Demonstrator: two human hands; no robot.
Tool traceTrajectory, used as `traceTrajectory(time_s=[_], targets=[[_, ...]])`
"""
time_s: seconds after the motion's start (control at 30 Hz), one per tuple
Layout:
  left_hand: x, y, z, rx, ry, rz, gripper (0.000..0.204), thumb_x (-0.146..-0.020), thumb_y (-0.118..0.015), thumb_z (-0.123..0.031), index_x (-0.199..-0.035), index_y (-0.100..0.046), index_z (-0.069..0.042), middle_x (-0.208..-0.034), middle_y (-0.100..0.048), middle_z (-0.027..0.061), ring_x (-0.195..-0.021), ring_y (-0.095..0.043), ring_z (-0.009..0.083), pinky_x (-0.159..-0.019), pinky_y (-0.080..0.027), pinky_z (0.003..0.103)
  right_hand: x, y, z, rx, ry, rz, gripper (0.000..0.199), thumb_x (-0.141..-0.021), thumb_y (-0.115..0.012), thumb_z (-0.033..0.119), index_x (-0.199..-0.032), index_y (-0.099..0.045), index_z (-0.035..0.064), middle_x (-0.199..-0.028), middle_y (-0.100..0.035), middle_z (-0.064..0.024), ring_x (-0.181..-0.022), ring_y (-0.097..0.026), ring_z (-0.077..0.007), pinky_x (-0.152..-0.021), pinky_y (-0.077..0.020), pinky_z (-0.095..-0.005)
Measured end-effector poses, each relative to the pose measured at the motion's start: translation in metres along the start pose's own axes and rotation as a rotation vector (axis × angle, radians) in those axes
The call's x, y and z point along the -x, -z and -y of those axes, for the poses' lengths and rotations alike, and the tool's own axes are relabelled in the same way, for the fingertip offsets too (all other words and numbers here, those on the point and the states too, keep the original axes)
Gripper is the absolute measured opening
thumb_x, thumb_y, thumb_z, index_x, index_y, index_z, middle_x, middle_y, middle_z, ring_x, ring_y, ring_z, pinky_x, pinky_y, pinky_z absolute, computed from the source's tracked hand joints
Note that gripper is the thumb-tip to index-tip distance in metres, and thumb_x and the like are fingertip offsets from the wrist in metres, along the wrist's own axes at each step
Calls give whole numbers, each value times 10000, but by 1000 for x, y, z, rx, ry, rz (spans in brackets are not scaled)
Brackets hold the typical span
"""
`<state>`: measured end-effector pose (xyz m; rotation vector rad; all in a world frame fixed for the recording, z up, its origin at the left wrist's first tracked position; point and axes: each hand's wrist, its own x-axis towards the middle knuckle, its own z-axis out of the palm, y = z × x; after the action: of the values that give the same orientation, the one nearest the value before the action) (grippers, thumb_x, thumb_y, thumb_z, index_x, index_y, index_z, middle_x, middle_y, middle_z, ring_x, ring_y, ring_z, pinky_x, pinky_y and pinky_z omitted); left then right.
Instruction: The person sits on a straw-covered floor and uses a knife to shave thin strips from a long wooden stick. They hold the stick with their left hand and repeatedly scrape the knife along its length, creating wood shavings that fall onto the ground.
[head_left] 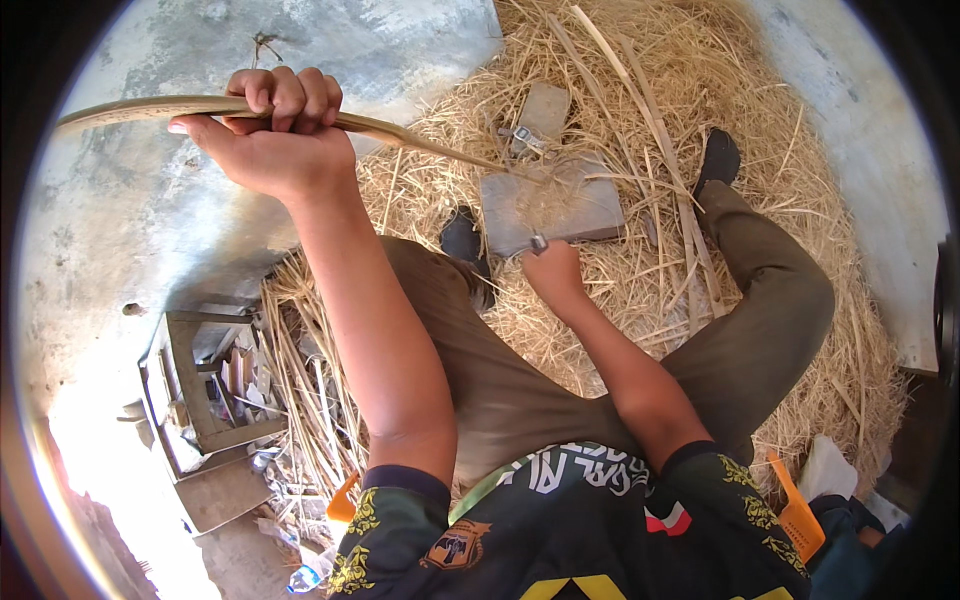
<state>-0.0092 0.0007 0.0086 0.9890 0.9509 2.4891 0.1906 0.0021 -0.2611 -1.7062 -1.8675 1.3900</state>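
A long bamboo strip [380, 128] runs across the upper left. My raised left hand [285, 125] is closed round it, fingers over the top and thumb stretched along it. The strip's far end slants down to a grey block [555, 212] with shavings on its top. My right hand [555, 275] is a fist at the block's near edge, closed on a tool handle whose metal collar [539, 242] shows above the fingers. Any blade on the tool is too blurred to make out. Beyond the block lie a small metal clasp-like piece [527, 139] and a smaller greyish stone [544, 110].
Pale shavings [800, 250] cover the floor between my spread legs. Long split strips [650, 125] lie right of the block. A bundle of thin sticks [310, 360] and an old wooden frame [185, 385] with debris stand at left, by a worn wall [150, 200].
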Motion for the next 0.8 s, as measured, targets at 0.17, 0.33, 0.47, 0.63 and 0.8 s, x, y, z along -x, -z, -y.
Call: traceTrajectory(time_s=[0.17,0.33,0.47,0.63,0.8], targets=[[0,2,0,43,24,78,728,-971,-211,-786,-690,-378,-136,-498,-249,-17,-451,-176,141,-469,-161,319,0,11,20,12,216,-55,263,-817,-656,243,-872,-718,-7,-791,-685,-247,-792,-682,-431,-719,-534,-477],[0,1,-1,25,29,-7,728,-969,-223,-784,-674,-372,-135,-505,-236,-16,-464,-177,146,-474,-163,320,-22,-11,-62,111,-164,-105,290,-791,-685,244,-876,-714,-31,-829,-690,-275,-825,-687,-436,-735,-539,-478],[1,-3,-1,5,2,-46,710,-984,-240,-753,-646,-359,-140,-518,-204,-16,-495,-144,146,-486,-156,317,-22,-3,-41,47,-42,-33,299,-800,-689,244,-887,-717,-41,-837,-699,-272,-832,-693,-433,-740,-539,-479],[1,0,-5,-22,7,-41,705,-986,-249,-747,-638,-356,-143,-525,-198,-19,-499,-149,143,-499,-170,312,-14,7,10,-16,176,-19,307,-820,-698,262,-887,-723,-36,-850,-705,-270,-838,-701,-422,-751,-537,-488],[-2,7,-2,-12,-4,-83,713,-977,-223,-771,-677,-363,-139,-493,-240,-24,-452,-173,135,-467,-156,309,-34,-21,-102,94,-73,-146,300,-819,-688,240,-820,-692,-60,-758,-684,-257,-766,-689,-423,-704,-522,-475]])
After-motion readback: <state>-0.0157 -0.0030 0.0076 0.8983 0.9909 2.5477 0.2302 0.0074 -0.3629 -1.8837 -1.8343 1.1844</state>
